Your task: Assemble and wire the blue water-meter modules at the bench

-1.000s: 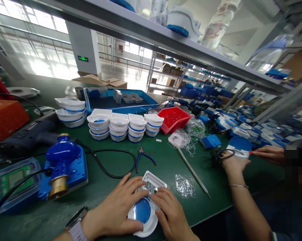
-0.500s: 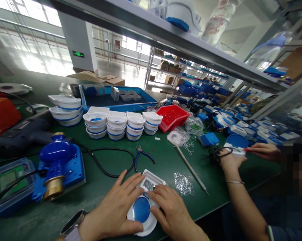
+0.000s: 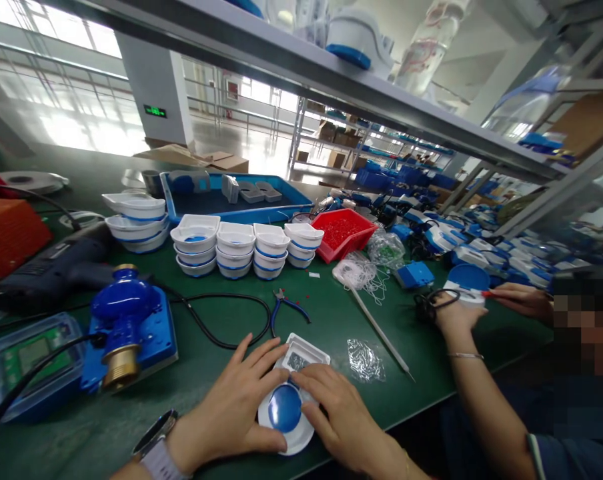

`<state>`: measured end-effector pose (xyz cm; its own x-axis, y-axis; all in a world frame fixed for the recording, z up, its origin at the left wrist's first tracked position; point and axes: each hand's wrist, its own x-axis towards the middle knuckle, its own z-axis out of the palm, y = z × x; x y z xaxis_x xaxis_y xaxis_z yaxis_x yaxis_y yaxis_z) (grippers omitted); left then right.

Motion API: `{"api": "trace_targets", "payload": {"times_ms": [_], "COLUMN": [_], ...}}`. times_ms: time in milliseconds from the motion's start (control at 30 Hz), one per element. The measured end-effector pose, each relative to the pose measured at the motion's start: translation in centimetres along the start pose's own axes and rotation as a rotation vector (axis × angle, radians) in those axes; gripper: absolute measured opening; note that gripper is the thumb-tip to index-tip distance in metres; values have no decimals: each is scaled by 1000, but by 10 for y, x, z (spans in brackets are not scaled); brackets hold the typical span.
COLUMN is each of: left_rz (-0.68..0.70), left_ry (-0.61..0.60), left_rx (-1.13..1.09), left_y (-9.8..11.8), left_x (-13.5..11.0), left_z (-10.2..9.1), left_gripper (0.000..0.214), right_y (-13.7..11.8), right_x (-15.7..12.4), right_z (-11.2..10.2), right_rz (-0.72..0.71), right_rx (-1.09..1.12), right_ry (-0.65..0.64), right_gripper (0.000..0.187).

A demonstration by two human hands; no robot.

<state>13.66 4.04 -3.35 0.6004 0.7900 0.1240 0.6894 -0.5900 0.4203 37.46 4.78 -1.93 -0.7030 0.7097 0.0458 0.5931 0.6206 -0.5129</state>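
A white plastic housing [image 3: 302,440] with a round blue lid [image 3: 284,408] and a rectangular window section lies at the bench's near edge. My left hand [image 3: 241,407] holds its left side, thumb on the near rim and fingers partly stretched toward the top. Curled over the right side is my right hand [image 3: 339,413], its fingertips meeting the left ones where lid and window section join. The fingers hide that join. Blue-handled cutting pliers [image 3: 296,309] rest beyond my hands, and a crinkled clear plastic bag [image 3: 365,360] lies to the right.
Stacked white housings [image 3: 196,241] stand before a blue tray [image 3: 236,215]. A red bin [image 3: 346,233] holds small red parts. At left is a blue valve [image 3: 124,300] with brass ends. A thin white rod [image 3: 379,327] lies right; beyond, a co-worker's hand [image 3: 454,317] holds another housing.
The view has shifted slightly. My right fingertips have moved a little toward my left ones at the join. Both hands stay on the housing, and the blue lid remains down.
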Motion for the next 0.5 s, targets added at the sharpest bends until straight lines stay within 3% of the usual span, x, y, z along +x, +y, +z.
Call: {"api": "trace_targets", "payload": {"times_ms": [267,500], "left_rz": [40,12], "left_ry": [90,42], "left_rx": [88,48], "left_y": [-5,-10], "left_x": [-10,-4], "left_z": [0,4], "left_gripper": [75,78], "right_y": [18,14], "right_x": [-22,-26], "right_z": [27,27], "right_rz": [-97,-91], "right_rx": [-25,-140], "right_ry": [219,233], "right_gripper": [44,42]}}
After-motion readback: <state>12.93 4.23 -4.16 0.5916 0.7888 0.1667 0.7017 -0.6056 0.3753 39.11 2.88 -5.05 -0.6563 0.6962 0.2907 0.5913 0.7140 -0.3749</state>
